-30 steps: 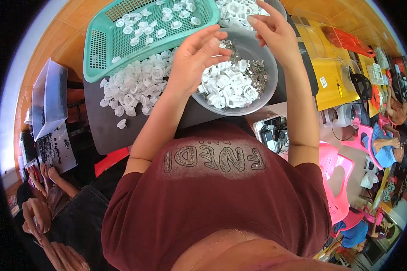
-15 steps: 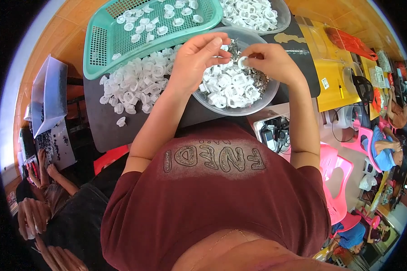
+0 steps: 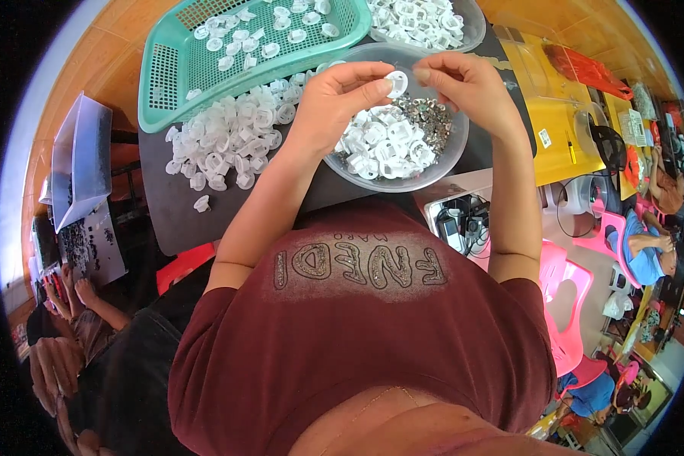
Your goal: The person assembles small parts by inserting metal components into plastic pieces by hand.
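Over a clear plastic bowl (image 3: 460,152), my left hand (image 3: 328,106) pinches a small white ring-shaped plastic piece (image 3: 397,85) between thumb and fingertips. Just to its right, the thumb and fingers of my right hand (image 3: 475,87) are pressed together; anything between them is too small to make out. White plastic pieces (image 3: 387,144) fill the left and front of the bowl. Small shiny metal bits (image 3: 431,121) lie at its right side. On the dark table left of my left forearm sits a heap of similar translucent white pieces (image 3: 228,137).
A green plastic basket (image 3: 153,91) with scattered white pieces stands at the back left. Another bowl (image 3: 475,30) of white pieces is behind. To the right are a yellow table (image 3: 555,144) and pink chairs (image 3: 566,304). A co-worker's hands (image 3: 80,289) are at far left.
The white ring-shaped piece has passed from my right hand into my left fingertips. My right hand has lifted up and away from the metal bits, now uncovered.
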{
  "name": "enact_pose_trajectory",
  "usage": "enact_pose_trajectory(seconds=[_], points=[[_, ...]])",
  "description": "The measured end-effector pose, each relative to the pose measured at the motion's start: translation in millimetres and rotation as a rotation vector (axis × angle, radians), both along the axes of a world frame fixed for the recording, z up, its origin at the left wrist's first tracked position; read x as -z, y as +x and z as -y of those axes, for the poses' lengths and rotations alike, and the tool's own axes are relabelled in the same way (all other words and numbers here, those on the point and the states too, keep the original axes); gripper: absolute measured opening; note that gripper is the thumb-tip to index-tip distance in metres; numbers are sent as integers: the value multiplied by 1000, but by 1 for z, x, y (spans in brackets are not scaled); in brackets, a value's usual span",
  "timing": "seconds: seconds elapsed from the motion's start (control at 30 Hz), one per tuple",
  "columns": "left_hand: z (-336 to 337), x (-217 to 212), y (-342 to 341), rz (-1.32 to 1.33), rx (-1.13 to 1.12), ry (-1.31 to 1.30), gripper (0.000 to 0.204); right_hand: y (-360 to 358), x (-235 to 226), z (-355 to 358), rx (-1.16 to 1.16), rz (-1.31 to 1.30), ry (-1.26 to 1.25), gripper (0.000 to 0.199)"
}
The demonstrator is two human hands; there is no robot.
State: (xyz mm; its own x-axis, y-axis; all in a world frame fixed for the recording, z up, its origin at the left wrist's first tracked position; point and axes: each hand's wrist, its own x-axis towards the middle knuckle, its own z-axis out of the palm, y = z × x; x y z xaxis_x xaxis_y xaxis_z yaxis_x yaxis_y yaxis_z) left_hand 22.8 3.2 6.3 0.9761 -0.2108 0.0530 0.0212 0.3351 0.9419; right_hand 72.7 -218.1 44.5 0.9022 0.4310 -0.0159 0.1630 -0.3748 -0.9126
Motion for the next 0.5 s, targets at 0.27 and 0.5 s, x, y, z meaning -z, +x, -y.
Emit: enact_pose_trajectory(seconds=[0.27,0.5], points=[[-2,4,2,-56,-57,-103,29,1,28,-7,-197,292,-656,19],[-2,0,1,-62,-51,-109,30,3,30,-4,-172,320,-627,18]])
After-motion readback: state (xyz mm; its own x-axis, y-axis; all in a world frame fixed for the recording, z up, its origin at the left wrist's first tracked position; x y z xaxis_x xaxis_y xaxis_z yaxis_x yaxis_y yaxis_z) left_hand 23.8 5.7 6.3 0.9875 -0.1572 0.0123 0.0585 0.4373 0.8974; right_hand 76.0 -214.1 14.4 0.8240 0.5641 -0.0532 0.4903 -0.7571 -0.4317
